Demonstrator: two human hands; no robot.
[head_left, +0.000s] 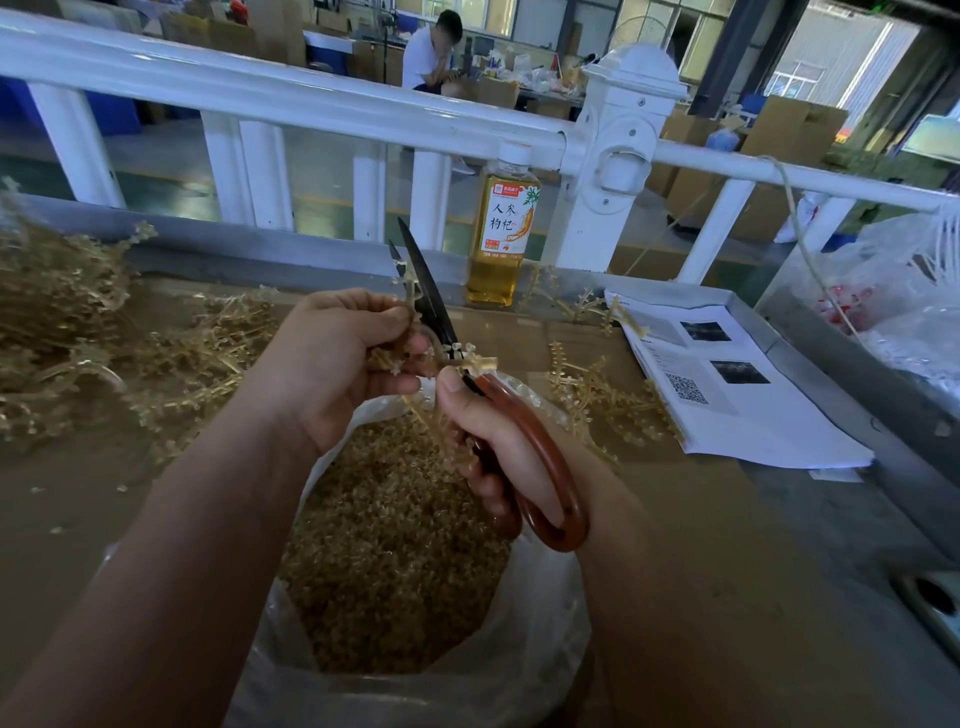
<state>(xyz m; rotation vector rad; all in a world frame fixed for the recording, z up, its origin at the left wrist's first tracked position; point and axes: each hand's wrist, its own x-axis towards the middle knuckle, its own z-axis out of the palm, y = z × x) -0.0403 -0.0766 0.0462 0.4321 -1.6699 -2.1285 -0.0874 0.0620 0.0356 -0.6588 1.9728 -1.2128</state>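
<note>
- Half a bag (545, 613) of cut bits (384, 545) done, by my est.
- My L hand (343, 358) pinches sprue (409, 291); R hand (498, 441) grips scissors (431, 306).
- Big pile (57, 301) uncut.

The scissors (431, 306) have dark, matt metal blades and smooth, glossy reddish-brown handles. The sprue (410, 296) at the blades is pale tan, slightly translucent plastic, like the heap of sprues (62, 301) and the cut bits (384, 545). The bag (545, 597) is thin, clear, crinkled plastic film. The tabletop (78, 493) is matt brown cardboard. The bottle (501, 249) is clear glossy plastic, the sheets (753, 415) matt white paper, and the railing (311, 98) glossy white.
</note>
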